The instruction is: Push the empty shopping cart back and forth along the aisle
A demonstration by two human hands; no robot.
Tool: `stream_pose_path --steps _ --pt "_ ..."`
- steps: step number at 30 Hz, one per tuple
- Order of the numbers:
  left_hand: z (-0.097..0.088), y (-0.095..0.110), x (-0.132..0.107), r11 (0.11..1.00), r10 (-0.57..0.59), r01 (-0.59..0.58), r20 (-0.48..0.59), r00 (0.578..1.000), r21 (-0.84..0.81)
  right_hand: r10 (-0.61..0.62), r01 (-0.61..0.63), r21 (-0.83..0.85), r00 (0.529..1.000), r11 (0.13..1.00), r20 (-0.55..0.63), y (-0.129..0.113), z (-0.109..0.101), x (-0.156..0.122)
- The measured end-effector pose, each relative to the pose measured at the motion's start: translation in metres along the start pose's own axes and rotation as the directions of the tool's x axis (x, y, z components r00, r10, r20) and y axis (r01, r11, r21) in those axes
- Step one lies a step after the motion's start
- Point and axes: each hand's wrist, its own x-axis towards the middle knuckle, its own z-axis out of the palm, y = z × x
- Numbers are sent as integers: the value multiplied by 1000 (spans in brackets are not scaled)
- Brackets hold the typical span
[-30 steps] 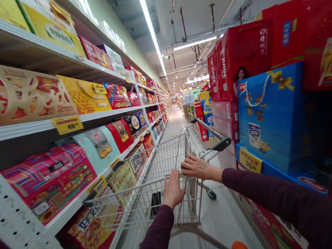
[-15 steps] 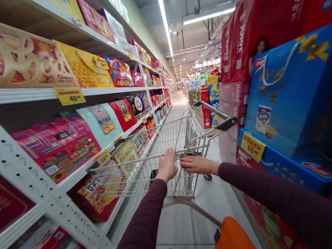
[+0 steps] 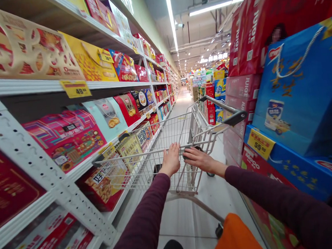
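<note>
A wire shopping cart [image 3: 145, 156] stands side-on in front of me. Its handlebar [image 3: 224, 108], with dark plastic ends, is at the right. My left hand [image 3: 171, 160] lies against the cart's near top rail, fingers stretched out and close together. Just to its right, my right hand [image 3: 201, 160] rests over a dark fitting on the same rail, its fingers pointing left and slightly spread. Neither hand is wrapped round the rail. The basket's wires show through to the floor and shelf behind.
White shelving [image 3: 38, 85] with boxed snacks and yellow price tags runs along the left. Stacked red cartons [image 3: 251, 39] and a blue gift bag [image 3: 289, 104] stand close on the right. The aisle floor [image 3: 182, 96] stretches ahead between them. An orange item [image 3: 236, 237] is below me.
The view has shifted slightly, so shelves and cart appear further right. Both hands remain on the cart's rail; the right fingers look a little more spread.
</note>
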Motion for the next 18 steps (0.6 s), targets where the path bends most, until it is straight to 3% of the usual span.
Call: stream_pose_path --steps 3,6,8,10,11,13,14,16,18 --pt "7 -2 -4 985 0 -14 -80 997 -173 -41 30 118 995 993 88 -9 19 -5" --pt "23 -3 -15 859 -98 -50 -259 961 -509 94 -127 301 988 945 121 -28 30 -7" --pt "37 -1 -25 629 -286 -46 -287 914 -776 297 -305 433 951 849 87 -39 27 -6" --pt "49 6 -34 255 -432 5 -109 895 -967 487 -436 531 872 727 49 -44 16 -2" --pt "53 11 -38 49 -432 45 19 902 -998 562 -478 571 826 668 34 -45 8 1" --pt "57 24 -41 -286 -287 134 218 933 -949 673 -522 631 740 573 1 -44 -6 5" --pt "57 31 -41 -390 -199 166 259 945 -906 721 -533 654 693 536 -26 -43 -13 6" --pt "53 46 -38 -505 -102 189 275 956 -842 765 -545 636 634 546 -114 -42 -23 6" --pt "49 58 -32 -562 -128 164 281 951 -811 721 -546 536 668 644 -186 -44 -28 -1"
